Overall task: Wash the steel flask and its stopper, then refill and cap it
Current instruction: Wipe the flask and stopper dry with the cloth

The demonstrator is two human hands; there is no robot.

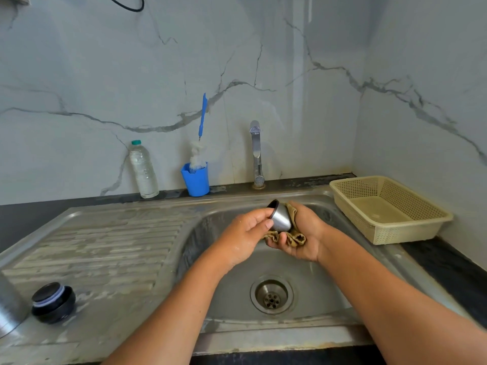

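Over the sink basin (311, 280) my left hand (245, 235) pinches a small steel cup-shaped cap (280, 218) with a dark inner rim. My right hand (303, 233) holds a brown cloth (295, 237) cupped against the cap's rounded end. The black stopper (54, 302) lies on the drainboard at the lower left. Beside it, at the frame's left edge, part of the steel flask body (9, 309) shows; most of it is out of view.
The tap (256, 154) stands behind the basin; no water is seen running. A blue cup (196, 180) with a bottle brush (201, 133) and a plastic water bottle (143, 171) stand against the wall. A cream basket (390, 209) sits at the right.
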